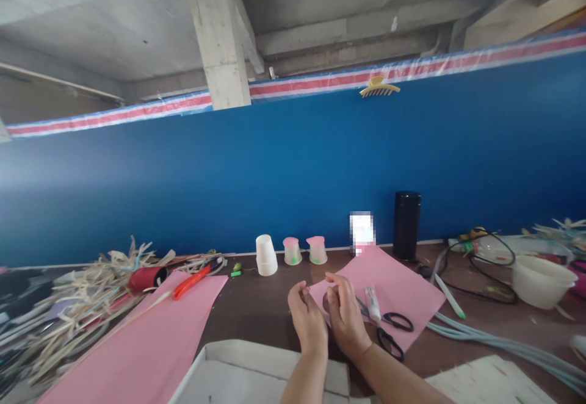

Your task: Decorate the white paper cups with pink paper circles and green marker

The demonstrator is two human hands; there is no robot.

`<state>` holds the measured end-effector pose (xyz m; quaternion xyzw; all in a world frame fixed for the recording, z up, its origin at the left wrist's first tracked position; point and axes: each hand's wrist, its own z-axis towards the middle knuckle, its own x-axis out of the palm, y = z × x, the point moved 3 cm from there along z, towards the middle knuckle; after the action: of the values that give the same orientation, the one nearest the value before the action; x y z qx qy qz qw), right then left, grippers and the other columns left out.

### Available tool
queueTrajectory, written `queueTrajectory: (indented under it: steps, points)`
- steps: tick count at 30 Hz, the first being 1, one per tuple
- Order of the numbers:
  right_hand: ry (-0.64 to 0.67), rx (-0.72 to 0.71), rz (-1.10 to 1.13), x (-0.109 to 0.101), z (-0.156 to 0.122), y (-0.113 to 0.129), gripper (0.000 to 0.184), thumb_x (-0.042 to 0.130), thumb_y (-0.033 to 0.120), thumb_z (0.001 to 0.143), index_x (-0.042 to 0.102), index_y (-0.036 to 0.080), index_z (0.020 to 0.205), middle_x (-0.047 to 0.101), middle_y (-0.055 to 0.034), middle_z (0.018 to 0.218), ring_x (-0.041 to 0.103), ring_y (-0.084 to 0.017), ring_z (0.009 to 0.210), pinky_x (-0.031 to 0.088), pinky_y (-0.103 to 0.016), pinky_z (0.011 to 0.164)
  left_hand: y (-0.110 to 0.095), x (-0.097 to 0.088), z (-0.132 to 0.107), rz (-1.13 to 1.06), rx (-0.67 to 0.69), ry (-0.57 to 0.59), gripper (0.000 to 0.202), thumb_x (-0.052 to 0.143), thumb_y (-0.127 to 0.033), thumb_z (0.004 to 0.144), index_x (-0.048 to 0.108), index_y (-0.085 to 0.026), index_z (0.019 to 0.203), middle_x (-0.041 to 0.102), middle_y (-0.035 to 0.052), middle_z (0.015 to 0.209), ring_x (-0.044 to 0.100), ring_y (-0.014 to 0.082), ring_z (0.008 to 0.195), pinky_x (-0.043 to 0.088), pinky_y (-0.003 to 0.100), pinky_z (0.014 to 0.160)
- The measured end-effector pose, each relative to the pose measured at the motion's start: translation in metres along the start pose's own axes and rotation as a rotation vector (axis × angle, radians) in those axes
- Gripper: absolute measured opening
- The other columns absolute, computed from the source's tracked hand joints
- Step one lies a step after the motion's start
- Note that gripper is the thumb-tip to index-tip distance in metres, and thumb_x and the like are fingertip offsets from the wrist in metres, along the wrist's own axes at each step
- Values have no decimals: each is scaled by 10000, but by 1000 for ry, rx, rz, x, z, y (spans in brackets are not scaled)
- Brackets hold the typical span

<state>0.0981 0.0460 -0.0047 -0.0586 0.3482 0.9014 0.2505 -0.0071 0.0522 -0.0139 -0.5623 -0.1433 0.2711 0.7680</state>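
My left hand (307,318) and my right hand (344,313) are close together low in the middle, over the near corner of a pink paper sheet (403,282). Both hands have curled fingers, and the right hand's fingers pinch toward the left; anything held between them is too small to make out. Black-handled scissors (389,328) and a white glue tube (372,304) lie on the pink sheet just right of my right hand.
A second pink sheet (151,337) lies at left beside straw strips (77,294), a red cup (146,277) and an orange cutter (191,282). Upturned cups (266,255) and a black cylinder (407,225) stand by the blue wall. A white bowl (540,279), cables and a hose (494,337) fill the right.
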Motion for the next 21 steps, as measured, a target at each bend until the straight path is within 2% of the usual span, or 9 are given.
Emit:
queueTrajectory:
  steps: [2, 4, 11, 15, 18, 21]
  points:
    - [14, 5, -8, 1, 0, 0, 260, 336, 217, 909, 431, 207, 1151, 524, -97, 1073, 520, -201, 991, 460, -372, 839, -7, -2, -2, 11, 200, 63, 250, 339, -274, 881, 511, -157, 1019, 553, 116, 1028, 542, 198, 980, 415, 353, 878]
    - [25, 5, -10, 2, 0, 0, 251, 341, 223, 909, 442, 211, 1139, 526, -94, 1080, 512, -201, 1014, 456, -367, 853, -12, -3, -4, 35, 301, 102, 246, 331, -272, 888, 509, -166, 1020, 550, 109, 1019, 541, 194, 967, 422, 347, 861]
    - [-13, 47, 9, -2, 8, 4, 247, 359, 255, 910, 453, 228, 1137, 537, -76, 1090, 527, -185, 1001, 444, -360, 873, -10, 2, -4, 131, 220, 142, 256, 324, -298, 898, 520, -169, 1001, 562, 106, 987, 567, 193, 917, 454, 314, 763]
    - [7, 79, 35, -9, 15, 14, 249, 371, 301, 908, 477, 227, 1121, 552, -75, 1075, 552, -181, 945, 461, -341, 830, -12, 4, -6, 143, 232, 177, 247, 320, -269, 896, 523, -173, 1000, 559, 101, 972, 573, 184, 882, 455, 304, 740]
    - [32, 166, 107, -16, 25, 25, 260, 365, 356, 910, 510, 222, 1080, 588, -63, 985, 585, -155, 766, 490, -303, 722, -15, 4, -8, 144, 243, 205, 239, 308, -236, 894, 516, -182, 998, 550, 90, 953, 567, 183, 870, 450, 308, 737]
    - [46, 257, 234, -20, 40, 34, 284, 378, 414, 900, 538, 214, 1022, 592, -35, 846, 542, -117, 586, 477, -258, 574, -18, 3, -9, 154, 265, 235, 232, 304, -179, 879, 509, -188, 989, 539, 84, 945, 554, 186, 893, 438, 312, 762]
